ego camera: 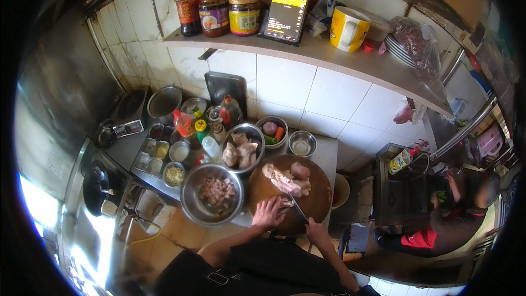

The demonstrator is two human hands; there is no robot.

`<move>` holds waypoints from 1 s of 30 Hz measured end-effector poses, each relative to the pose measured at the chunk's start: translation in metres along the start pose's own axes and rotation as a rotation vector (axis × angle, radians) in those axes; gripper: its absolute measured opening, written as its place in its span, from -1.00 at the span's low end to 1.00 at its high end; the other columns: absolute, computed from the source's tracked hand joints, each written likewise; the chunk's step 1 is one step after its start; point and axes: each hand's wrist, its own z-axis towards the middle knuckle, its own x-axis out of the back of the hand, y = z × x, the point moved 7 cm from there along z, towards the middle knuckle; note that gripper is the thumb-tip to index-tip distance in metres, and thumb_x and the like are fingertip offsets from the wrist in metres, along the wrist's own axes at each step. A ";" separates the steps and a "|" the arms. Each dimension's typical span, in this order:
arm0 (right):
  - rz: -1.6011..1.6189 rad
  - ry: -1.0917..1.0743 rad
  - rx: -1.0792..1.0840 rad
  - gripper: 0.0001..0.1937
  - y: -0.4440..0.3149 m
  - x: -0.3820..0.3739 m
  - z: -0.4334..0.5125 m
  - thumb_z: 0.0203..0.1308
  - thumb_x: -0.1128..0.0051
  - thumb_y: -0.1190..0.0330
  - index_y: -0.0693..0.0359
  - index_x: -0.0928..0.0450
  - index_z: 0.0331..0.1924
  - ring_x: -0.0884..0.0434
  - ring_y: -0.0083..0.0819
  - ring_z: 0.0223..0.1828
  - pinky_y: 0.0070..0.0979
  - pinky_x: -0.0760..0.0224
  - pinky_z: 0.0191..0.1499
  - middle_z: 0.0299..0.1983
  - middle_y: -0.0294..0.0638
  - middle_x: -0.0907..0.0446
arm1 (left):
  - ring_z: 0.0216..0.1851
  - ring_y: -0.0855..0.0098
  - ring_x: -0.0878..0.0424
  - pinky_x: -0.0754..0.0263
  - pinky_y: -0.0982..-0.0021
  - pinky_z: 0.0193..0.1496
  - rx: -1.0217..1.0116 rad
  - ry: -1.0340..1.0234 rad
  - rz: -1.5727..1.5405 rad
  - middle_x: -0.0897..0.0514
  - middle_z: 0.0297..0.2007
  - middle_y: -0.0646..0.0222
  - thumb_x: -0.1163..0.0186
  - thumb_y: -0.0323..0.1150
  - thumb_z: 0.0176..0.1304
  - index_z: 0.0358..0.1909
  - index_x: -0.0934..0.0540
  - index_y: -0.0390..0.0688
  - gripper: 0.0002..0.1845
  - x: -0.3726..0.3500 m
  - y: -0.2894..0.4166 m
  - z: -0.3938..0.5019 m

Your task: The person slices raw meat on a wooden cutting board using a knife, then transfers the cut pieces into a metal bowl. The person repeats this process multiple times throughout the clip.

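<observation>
On the round wooden chopping board, my left hand presses down on a small piece of raw meat. My right hand grips a kitchen knife, its blade slanting up and left against that piece. Just beyond the blade lie larger pale chunks of raw meat, with a rounder pink piece beside them. Left of the board, a steel bowl holds diced meat. Behind it, a second steel bowl contains several large meat chunks.
A bowl of vegetables and a small steel bowl stand behind the board. Bottles and seasoning containers crowd the left. A shelf overhead carries jars, a phone and a mug. Another person handles greens at the sink.
</observation>
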 end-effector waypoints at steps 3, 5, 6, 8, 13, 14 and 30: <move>0.005 -0.007 -0.015 -0.79 0.000 0.001 -0.001 0.55 -0.06 0.27 0.27 -0.45 -0.03 -0.71 0.43 -0.13 0.25 -0.56 -0.05 -0.29 0.38 -0.70 | 0.46 0.07 -0.38 -0.23 -0.06 0.50 0.013 -0.017 -0.004 -0.43 0.47 0.12 -0.35 0.11 0.35 0.61 -0.34 -0.20 -0.07 -0.001 -0.001 0.000; 0.012 -0.016 -0.015 -0.79 -0.001 0.002 -0.001 0.55 -0.06 0.27 0.27 -0.46 -0.03 -0.71 0.43 -0.13 0.25 -0.56 -0.05 -0.29 0.38 -0.70 | 0.46 0.06 -0.38 -0.23 -0.07 0.50 0.019 -0.031 0.002 -0.43 0.47 0.12 -0.35 0.11 0.35 0.61 -0.34 -0.20 -0.08 -0.003 -0.001 0.000; 0.009 -0.020 -0.020 -0.79 -0.001 0.002 -0.001 0.55 -0.06 0.28 0.27 -0.46 -0.02 -0.71 0.43 -0.13 0.24 -0.56 -0.05 -0.28 0.38 -0.70 | 0.46 0.06 -0.38 -0.23 -0.07 0.50 0.009 -0.018 -0.002 -0.43 0.47 0.12 -0.35 0.11 0.35 0.61 -0.35 -0.20 -0.08 -0.002 -0.001 0.000; 0.013 -0.017 -0.008 -0.79 -0.003 0.004 -0.001 0.56 -0.05 0.27 0.28 -0.46 -0.02 -0.71 0.43 -0.13 0.24 -0.56 -0.05 -0.28 0.39 -0.70 | 0.45 0.06 -0.38 -0.23 -0.06 0.50 -0.003 -0.010 0.004 -0.44 0.47 0.12 -0.35 0.11 0.34 0.60 -0.35 -0.20 -0.08 -0.002 0.000 0.000; 0.018 -0.018 -0.023 -0.77 -0.003 0.006 -0.001 0.56 -0.04 0.25 0.27 -0.46 -0.01 -0.70 0.44 -0.13 0.26 -0.54 -0.04 -0.28 0.38 -0.70 | 0.45 0.06 -0.38 -0.23 -0.06 0.50 -0.003 -0.008 -0.012 -0.43 0.47 0.14 -0.36 0.11 0.32 0.60 -0.35 -0.19 -0.07 -0.001 -0.001 0.001; 0.019 -0.022 -0.026 -0.77 -0.003 0.006 0.000 0.56 -0.04 0.25 0.27 -0.46 -0.01 -0.70 0.44 -0.12 0.26 -0.54 -0.04 -0.28 0.38 -0.70 | 0.45 0.06 -0.38 -0.23 -0.07 0.50 -0.001 -0.011 -0.014 -0.43 0.48 0.14 -0.36 0.11 0.32 0.60 -0.35 -0.19 -0.07 0.000 -0.001 0.001; 0.012 -0.020 -0.025 -0.76 0.001 0.004 0.002 0.55 -0.07 0.23 0.26 -0.46 -0.03 -0.71 0.42 -0.14 0.25 -0.55 -0.07 -0.30 0.36 -0.70 | 0.49 0.06 -0.35 -0.20 -0.05 0.54 -0.010 0.006 -0.025 -0.41 0.50 0.11 -0.32 0.11 0.39 0.61 -0.34 -0.21 -0.10 0.002 0.000 0.000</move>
